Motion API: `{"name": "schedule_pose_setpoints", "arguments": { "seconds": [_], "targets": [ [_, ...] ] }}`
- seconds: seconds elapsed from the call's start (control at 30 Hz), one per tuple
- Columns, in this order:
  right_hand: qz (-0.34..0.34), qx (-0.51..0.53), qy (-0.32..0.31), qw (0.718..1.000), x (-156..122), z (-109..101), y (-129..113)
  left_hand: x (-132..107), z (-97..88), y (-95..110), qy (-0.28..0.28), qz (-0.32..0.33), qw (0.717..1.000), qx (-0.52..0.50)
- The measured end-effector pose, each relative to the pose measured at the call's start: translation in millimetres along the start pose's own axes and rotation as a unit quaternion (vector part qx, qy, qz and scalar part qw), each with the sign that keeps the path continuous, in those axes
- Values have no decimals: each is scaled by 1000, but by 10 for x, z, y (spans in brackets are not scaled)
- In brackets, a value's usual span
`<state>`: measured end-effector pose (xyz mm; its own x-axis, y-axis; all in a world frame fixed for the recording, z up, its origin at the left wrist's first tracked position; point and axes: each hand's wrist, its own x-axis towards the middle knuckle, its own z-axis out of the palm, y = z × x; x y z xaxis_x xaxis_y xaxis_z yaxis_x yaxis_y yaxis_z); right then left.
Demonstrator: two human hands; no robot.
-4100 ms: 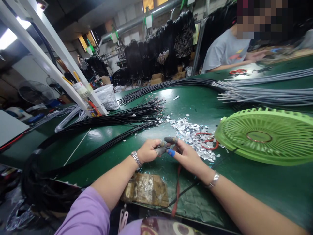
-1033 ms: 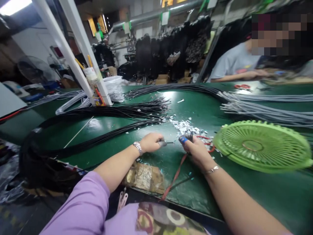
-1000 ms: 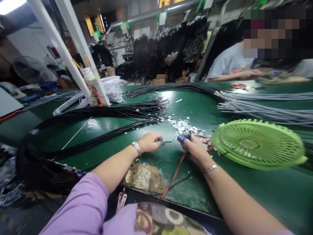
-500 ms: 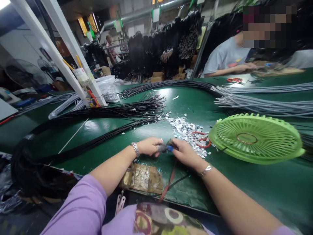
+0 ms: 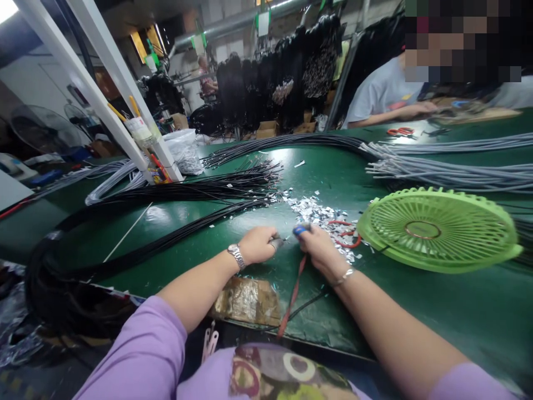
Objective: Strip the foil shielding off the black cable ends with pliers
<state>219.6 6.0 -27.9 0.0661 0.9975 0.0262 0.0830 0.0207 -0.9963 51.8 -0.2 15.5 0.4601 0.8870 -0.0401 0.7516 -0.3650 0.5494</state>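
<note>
My left hand (image 5: pixel 257 245) rests on the green table (image 5: pixel 416 311), its taped fingertips pinched on the end of a thin cable I can barely make out. My right hand (image 5: pixel 315 246), with a blue finger cot, is closed just to its right and pinches the same small end. A red and a black wire (image 5: pixel 293 291) run from between my hands back to the table's near edge. A heap of silver foil scraps (image 5: pixel 320 214) lies just beyond my right hand, with red-handled scissors (image 5: pixel 347 241) partly buried in it.
Long bundles of black cables (image 5: pixel 175 197) sweep across the left of the table; grey cables (image 5: pixel 449 172) lie far right. A green fan grille (image 5: pixel 437 229) sits to the right. White posts (image 5: pixel 116 105) rise at back left. Another person (image 5: pixel 387 91) works at the far side.
Over the last second my hands drew apart, came together, then parted slightly again, staying pinched on the small cable end. The view shifted a little.
</note>
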Motion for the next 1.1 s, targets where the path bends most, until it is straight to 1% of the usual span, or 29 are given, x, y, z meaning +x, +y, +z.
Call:
{"name": "schedule_pose_setpoints", "arguments": {
  "seconds": [0.07, 0.17, 0.3, 0.37, 0.47, 0.53, 0.63, 0.8, 0.87, 1.03, 1.1],
  "targets": [
    [18, 30, 5, 999, 20, -73, 1, -15, -18, -14, -2, -14, 999, -41],
    [30, 62, -17, 997, -10, -123, -33, -24, -32, -35, 4, -19, 998, -64],
    [50, 118, -76, 989, -75, -67, -85, -14, -26, -43, 14, -2, 999, -34],
    [74, 139, -90, 983, -90, -35, -90, -9, -22, -41, 23, 9, 1000, 0],
    [110, 161, -95, 976, -101, -9, -72, -7, -18, -33, 24, 26, 998, 47],
    [132, 173, -122, 968, -109, 0, -52, -9, -18, -28, 21, 32, 997, 62],
    [149, 190, -169, 956, -119, 4, -32, -13, -17, -27, 22, 36, 997, 64],
    [142, 220, -202, 944, -117, -5, -25, -8, -6, -50, 33, 38, 998, 35],
    [136, 215, -206, 945, -115, -5, -21, -3, 2, -62, 36, 39, 998, 23],
    [98, 172, -152, 968, -113, -12, -8, 5, 8, -76, 32, 39, 999, 19],
    [104, 176, -160, 966, -110, -25, -4, 5, 4, -73, 31, 39, 999, 16]
  ]
}}
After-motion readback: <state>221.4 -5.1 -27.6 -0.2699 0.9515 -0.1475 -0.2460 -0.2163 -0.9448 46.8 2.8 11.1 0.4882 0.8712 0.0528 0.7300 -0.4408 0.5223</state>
